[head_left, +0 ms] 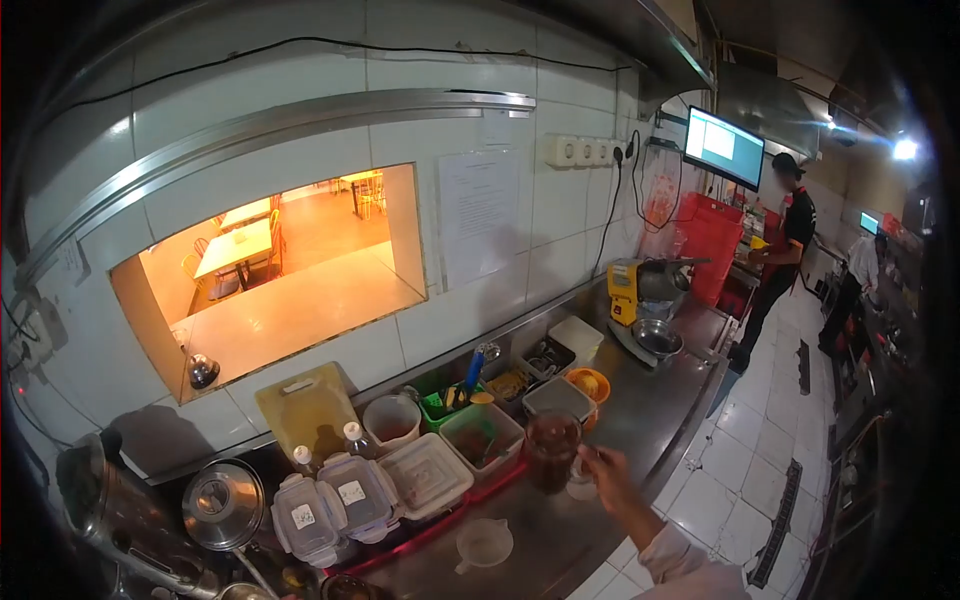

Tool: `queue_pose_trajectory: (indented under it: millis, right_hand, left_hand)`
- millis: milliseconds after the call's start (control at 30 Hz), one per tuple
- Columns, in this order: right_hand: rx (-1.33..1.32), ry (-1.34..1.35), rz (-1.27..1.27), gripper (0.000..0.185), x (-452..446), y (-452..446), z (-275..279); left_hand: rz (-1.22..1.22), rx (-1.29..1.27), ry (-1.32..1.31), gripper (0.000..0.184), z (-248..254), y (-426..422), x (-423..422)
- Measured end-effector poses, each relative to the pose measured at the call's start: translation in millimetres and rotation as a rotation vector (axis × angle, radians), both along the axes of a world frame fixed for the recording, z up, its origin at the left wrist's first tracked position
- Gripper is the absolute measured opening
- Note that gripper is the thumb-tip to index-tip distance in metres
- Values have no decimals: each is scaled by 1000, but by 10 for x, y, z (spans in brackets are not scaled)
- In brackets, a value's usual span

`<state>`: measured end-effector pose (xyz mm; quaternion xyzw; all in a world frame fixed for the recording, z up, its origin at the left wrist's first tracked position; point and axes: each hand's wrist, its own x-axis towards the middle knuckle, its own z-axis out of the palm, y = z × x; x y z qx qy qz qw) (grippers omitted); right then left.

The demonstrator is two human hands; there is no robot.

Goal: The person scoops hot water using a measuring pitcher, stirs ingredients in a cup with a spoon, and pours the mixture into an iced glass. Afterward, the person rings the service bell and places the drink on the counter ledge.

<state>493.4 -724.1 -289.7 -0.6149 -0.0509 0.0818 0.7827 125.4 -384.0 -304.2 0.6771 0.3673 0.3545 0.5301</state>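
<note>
My right hand (608, 474) is closed on the handle side of a clear jug (553, 452) with dark reddish-brown contents. It holds the jug over the steel counter, at the right end of the row of containers. A small pale measuring cup (484, 545) sits on the counter to the left and nearer to me. Close behind the jug are a lidded container (559, 398) and an orange bowl (588, 384). My left hand does not show in the picture.
Clip-lid boxes (345, 495), a yellowed cutting board (303, 405) and a lidded pot (224, 503) stand left along the wall. A yellow scale (622, 292) with a metal bowl (658, 338) is farther right. Beyond the counter, a person in black (790, 235) stands in the aisle.
</note>
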Motion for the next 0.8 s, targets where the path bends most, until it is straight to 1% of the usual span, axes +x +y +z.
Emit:
queue_pose_trajectory:
  millis: [67, 100, 133, 200, 233, 267, 300, 333, 367, 400, 433, 500, 533, 600, 633, 700, 733, 767, 800]
  right_hand:
    - [-114, -1, 30, 24, 107, 156, 487]
    - [-80, -62, 67, 24, 181, 264, 691]
    - [-44, -124, 108, 24, 253, 385, 881]
    - [-16, -179, 144, 27, 380, 662, 1260]
    - [33, -235, 180, 24, 530, 820, 1364]
    - [82, -289, 221, 22, 676, 1006, 1462]
    - [82, -292, 263, 22, 713, 1205, 1646]
    - [117, -263, 274, 22, 703, 1393, 1848]
    - [151, -235, 284, 24, 714, 1590, 1999]
    - [150, -239, 323, 24, 791, 1788, 2074]
    - [204, -219, 349, 27, 913, 1975, 2111]
    - [300, -190, 373, 33, 1194, 2388, 2143]
    - [301, -194, 398, 33, 1300, 2583, 2150]
    - [310, -217, 415, 32, 1466, 2944, 2160]
    - [312, -218, 436, 32, 1522, 3113, 2175]
    - [264, -279, 363, 33, 1622, 3431, 2164]
    - [266, -277, 379, 33, 1689, 3574, 2121]
    - [259, -325, 363, 34, 1755, 3710, 2079]
    - [252, -372, 345, 35, 1801, 3833, 2040]
  left_hand:
    - [21, -65, -18, 38, -69, -114, 42]
    - [-35, -33, 23, 41, -325, -21, -29]
    - [-22, -35, 20, 41, -409, -15, -19]
    - [-31, -101, 154, 43, -513, -27, -15]
    - [-2, -80, 311, 46, -510, -52, 6]
    - [22, -129, 296, 51, -642, -47, 19]
    - [74, -106, 436, 54, -507, -108, 69]
    - [116, -112, 402, 56, -702, -68, 64]
    - [121, -102, 333, 53, -872, -34, 54]
    - [124, -89, 264, 51, -956, -13, 45]
    - [157, -96, 254, 51, -1002, -2, 22]
    - [25, -91, 213, 44, -1077, 42, 16]
    - [49, -94, 204, 44, -1141, 42, 16]
    - [70, -305, -5, 36, -1256, -13, 65]
    - [124, -330, -64, 33, -946, -103, 131]
    - [180, -317, -74, 32, -963, -150, 151]
    - [215, -302, -78, 31, -1003, -146, 150]
    - [167, -340, -68, 30, -1217, -83, 89]
    - [181, -340, -70, 30, -1190, -84, 114]
